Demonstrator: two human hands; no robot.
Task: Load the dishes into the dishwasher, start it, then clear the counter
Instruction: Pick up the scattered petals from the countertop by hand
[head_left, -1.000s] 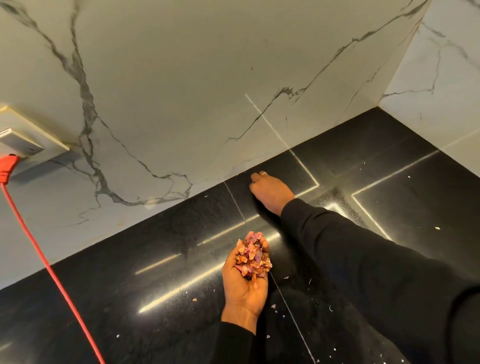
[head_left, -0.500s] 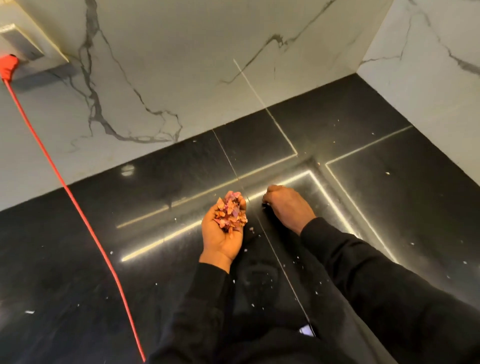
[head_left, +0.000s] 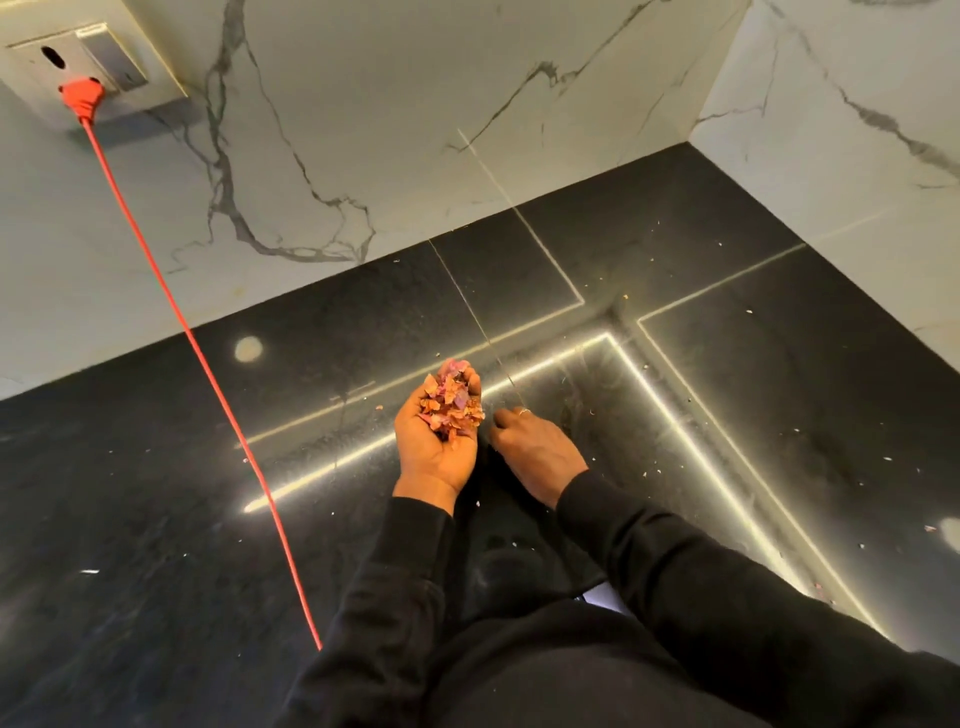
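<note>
Two hands sit mid-way across the glossy black stone counter (head_left: 156, 493). Left hand (head_left: 434, 457) is palm up, fingers cupped round a heap of pink-orange papery peel scraps (head_left: 451, 402), just above the counter. Right hand (head_left: 535, 452) is knuckles up, fingers curled down onto the counter; cannot tell if it grips anything. Thin red cable (head_left: 208, 364) crosses the counter's left part.
</note>
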